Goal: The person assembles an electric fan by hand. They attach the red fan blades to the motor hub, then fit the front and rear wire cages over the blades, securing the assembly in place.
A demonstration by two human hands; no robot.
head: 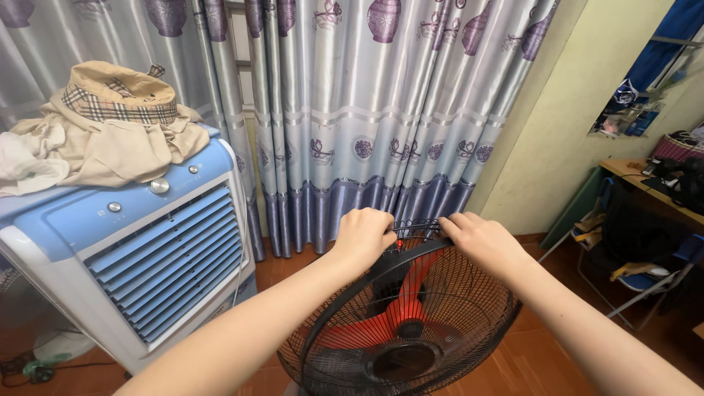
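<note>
I am gripping the top rim of the black fan guard (440,323) with my left hand (361,236) and right hand (480,240), over the reddish tile floor (546,352), beside the blue air cooler (139,257) and patterned curtain (367,117).

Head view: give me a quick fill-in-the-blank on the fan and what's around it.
1. Both hands, left hand and right hand, grip the top rim of the fan's black wire ____.
2. The fan blades behind the wire are ____ in colour.
3. The beige clothes lie on top of the blue and white ____.

Missing words: guard; red; air cooler
</note>
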